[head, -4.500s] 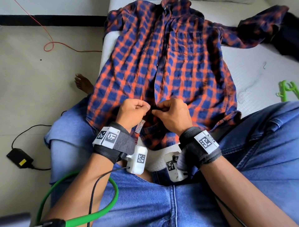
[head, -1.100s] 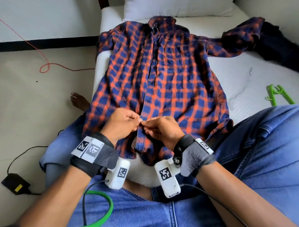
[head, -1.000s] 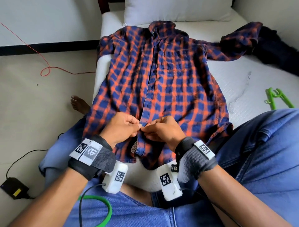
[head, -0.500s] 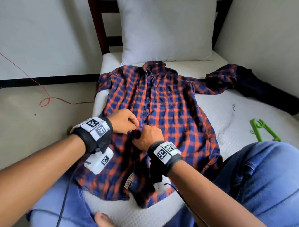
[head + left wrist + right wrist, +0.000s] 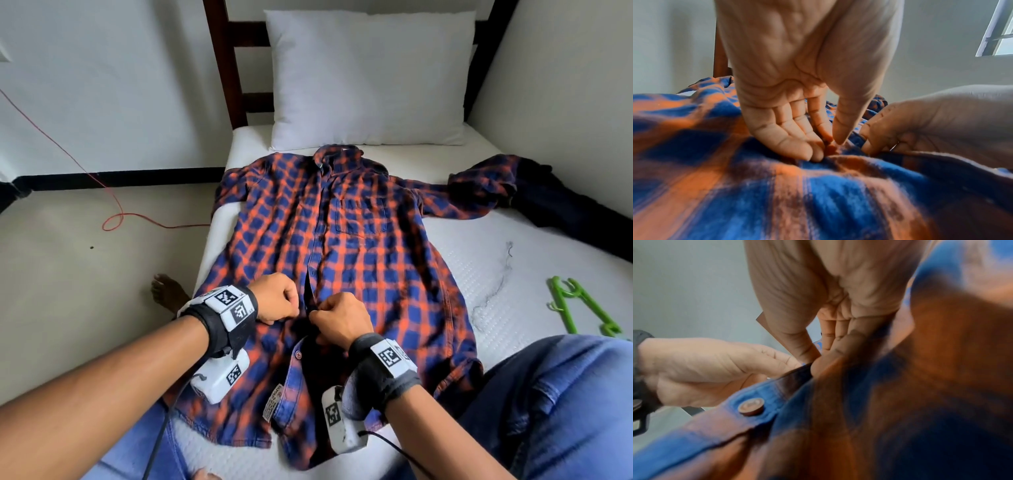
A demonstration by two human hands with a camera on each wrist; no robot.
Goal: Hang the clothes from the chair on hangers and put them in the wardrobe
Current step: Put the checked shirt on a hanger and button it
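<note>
We are seeing the blue-and-orange plaid button-up shirt (image 5: 342, 260) lying flat, front up, on the white mattress (image 5: 534, 274), collar toward the white pillow (image 5: 370, 78). Our left hand (image 5: 277, 298) is pinching the left edge of the front placket between thumb and fingertips; our right hand (image 5: 339, 320) is pinching the facing edge just beside it, both grips pressed onto fabric. Below them the placket is lying open, one round reddish-brown button (image 5: 751, 406) showing. One sleeve is trailing toward a dark garment (image 5: 565, 212) by the wall. A bright green plastic hanger (image 5: 579, 308) is lying on the mattress, well apart from the shirt. A red cable (image 5: 113, 212) is looping on the floor.
</note>
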